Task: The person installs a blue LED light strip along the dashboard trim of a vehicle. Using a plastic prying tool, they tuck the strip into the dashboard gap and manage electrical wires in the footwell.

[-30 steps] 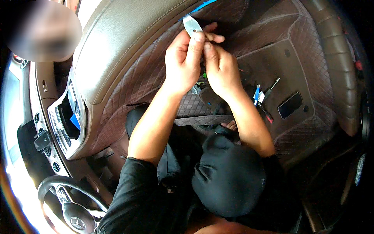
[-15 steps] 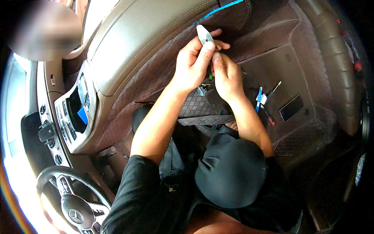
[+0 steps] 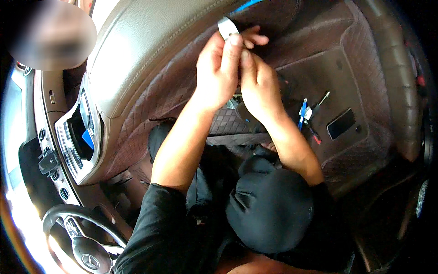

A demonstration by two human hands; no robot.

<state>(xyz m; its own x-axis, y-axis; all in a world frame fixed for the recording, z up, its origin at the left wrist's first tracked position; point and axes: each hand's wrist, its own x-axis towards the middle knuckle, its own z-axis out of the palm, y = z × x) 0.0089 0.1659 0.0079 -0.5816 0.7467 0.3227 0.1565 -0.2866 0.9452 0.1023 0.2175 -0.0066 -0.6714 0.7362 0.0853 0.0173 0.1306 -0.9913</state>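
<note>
My left hand [image 3: 214, 75] is closed, thumb on top, on a pale flat tapered piece [image 3: 227, 28] whose free end points up and left past the thumb. Fingers show behind it to the right. Close against it, my right hand [image 3: 261, 86] is closed too, its thumb just below the left thumb. Whatever lies under the right thumb is hidden by the fingers. Both hands are raised in front of the beige leather padded panel [image 3: 137, 50].
On the brown mat right of my hands lie a blue pen-like tool [image 3: 302, 113], a screwdriver [image 3: 322, 101], a red-tipped tool [image 3: 315, 136] and a black phone [image 3: 341, 123]. A steering wheel [image 3: 86, 212] is at lower left. A blue strip [image 3: 248, 5] runs along the top.
Both hands have shifted up and slightly left in the picture, carrying the pale piece with them. The piece looks tilted, and its small hole no longer shows clearly. The whole view has shifted slightly.
</note>
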